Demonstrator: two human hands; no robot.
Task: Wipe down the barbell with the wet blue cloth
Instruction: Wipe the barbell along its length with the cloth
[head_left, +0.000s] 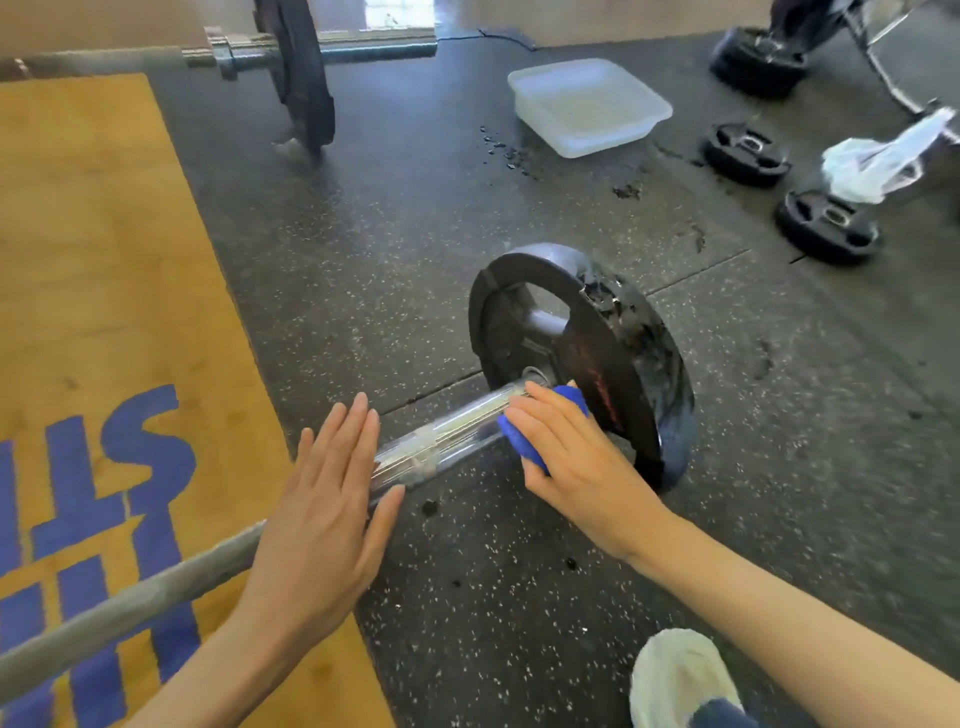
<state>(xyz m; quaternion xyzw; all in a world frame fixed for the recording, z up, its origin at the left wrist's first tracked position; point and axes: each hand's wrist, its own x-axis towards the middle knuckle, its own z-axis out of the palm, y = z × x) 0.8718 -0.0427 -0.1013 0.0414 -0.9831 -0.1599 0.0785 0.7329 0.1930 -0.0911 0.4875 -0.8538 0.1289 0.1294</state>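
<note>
Both hands worked the near end of the barbell, which lay on the speckled rubber floor with its thin grey shaft running back toward the lower left over a wooden platform. Left hand lay flat with straight fingers spread across the bar where the shaft met the shiny sleeve, pressing down and gripping nothing. Right hand covered the blue cloth, fingers curved over it and holding it against the sleeve right beside the black weight plate. Cloth bulged out on both sides of the hand, soft and wadded (wet, by the task, so probably slick on polished steel). Judging by the loaded plate, the bar would be heavy and stiff and would sooner roll than lift, so steadying it from above with the flat hand seemed the sensible hold, while the cloth wrapped round the sleeve would reach its underside. A white tub stood well apart on the floor, with smaller plates farther right.
</note>
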